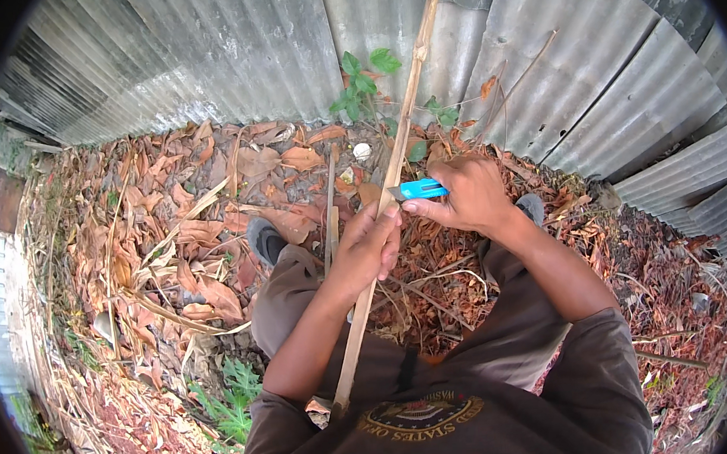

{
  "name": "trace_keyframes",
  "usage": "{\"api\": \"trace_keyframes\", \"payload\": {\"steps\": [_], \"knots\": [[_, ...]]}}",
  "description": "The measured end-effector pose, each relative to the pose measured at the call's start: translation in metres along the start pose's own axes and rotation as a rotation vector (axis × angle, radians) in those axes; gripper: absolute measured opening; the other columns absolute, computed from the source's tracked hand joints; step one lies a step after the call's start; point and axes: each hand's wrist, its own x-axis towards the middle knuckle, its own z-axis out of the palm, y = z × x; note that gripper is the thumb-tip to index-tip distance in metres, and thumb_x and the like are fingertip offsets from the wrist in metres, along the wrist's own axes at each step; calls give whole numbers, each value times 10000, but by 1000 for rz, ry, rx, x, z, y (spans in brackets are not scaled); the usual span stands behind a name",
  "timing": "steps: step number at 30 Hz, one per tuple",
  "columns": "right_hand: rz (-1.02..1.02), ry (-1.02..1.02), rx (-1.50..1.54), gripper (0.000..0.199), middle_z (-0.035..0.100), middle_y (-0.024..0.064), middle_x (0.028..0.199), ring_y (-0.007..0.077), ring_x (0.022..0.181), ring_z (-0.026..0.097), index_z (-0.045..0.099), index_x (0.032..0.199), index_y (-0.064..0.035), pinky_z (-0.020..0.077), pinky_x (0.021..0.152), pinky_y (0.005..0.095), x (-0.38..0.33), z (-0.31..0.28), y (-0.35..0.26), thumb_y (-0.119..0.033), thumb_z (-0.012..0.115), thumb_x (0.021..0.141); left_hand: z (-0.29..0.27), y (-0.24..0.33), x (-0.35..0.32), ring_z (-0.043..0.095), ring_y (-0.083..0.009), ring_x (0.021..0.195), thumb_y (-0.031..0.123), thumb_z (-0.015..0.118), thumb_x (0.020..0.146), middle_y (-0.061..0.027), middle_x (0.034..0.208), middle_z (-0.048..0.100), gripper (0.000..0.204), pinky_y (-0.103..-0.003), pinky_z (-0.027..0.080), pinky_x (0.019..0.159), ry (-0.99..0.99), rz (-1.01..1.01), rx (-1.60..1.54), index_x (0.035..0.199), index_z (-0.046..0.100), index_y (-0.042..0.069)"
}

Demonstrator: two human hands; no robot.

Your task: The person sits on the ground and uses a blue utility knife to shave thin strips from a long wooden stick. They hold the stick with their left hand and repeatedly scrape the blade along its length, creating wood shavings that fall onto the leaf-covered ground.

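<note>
A long thin bamboo stick (406, 111) runs from my chest up and away toward the metal wall. My left hand (370, 248) is wrapped around the stick at its middle. My right hand (467, 194) grips a bright blue utility knife (419, 190), whose tip rests against the stick just above my left hand's fingers. Both forearms come up from my brown shirt at the lower edge.
Corrugated metal sheets (219, 58) wall the far side and the right. Dry brown leaves (195, 233) and twigs cover the ground. My grey shoes (264, 239) show below the hands. Small green plants (361, 80) grow by the wall; a second thin stick (330, 208) lies among the leaves.
</note>
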Motion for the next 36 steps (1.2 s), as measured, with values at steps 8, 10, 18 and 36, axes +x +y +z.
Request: {"api": "trace_keyframes", "payload": {"steps": [8,10,18,36], "knots": [[-60,120,-105,611,524,118,493,310,459,567,603,654,-63,451,466,419,3,10,4,-667,637,740,7,15,-10,299,-76,348,269,419,1018,35,531,330,178,-234,262,414,-69,-110,-174,1032,447,94],[-71,178,-116,656,524,126,479,297,441,570,594,615,-60,457,438,415,8,12,12,-704,607,739,7,15,-13,292,-73,351,264,418,1018,36,529,324,174,-234,260,419,-63,-131,-189,1048,445,96],[-103,155,-131,638,499,130,476,328,448,553,555,608,-74,435,457,434,12,22,12,-697,618,735,2,10,-19,277,-69,361,269,411,1024,39,534,311,158,-229,265,439,-37,-156,-199,993,427,114],[72,46,24,655,491,137,472,360,472,555,565,585,-53,434,460,444,10,22,-8,-679,582,778,-3,8,-23,320,-41,391,269,445,1020,50,550,355,199,-202,293,350,-19,-43,-60,1110,443,91]]}}
